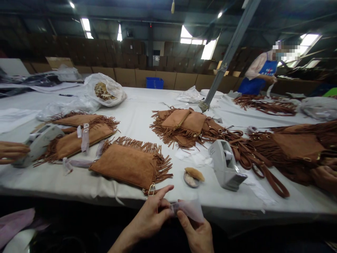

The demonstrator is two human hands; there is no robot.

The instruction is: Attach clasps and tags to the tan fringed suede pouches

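At the near edge of the white-covered table (137,102), seen from the head camera, two bare hands meet in front of the cloth with a translucent strip (191,209) between them. The left hand (155,214) pinches the strip's left end between thumb and curled fingers, its index finger extended; the right hand (196,232) is closed on the other part, thumb on top. Holding it from both sides presumably keeps so limp a material spread and under control. Just beyond the left hand lies a brown suede pouch (123,163), flat, its fringe toward the far and right sides and its metal clasp (151,189) hanging at the near corner; whether a finger touches the clasp cannot be told. A small round dish (191,180), with a tan sponge (195,173) resting across it, sits near the right hand, and a grey tape dispenser (226,170) stands to its right, both seemingly placed for easy reach. Farther back, more pouches (184,121) lie in an overlapping pile, probably to save table space. At the left edge, a co-worker's hand (13,151) is beside a second dispenser (42,140); at the right edge, another person's hand (325,177) rests against a fringed brown bag (297,142).
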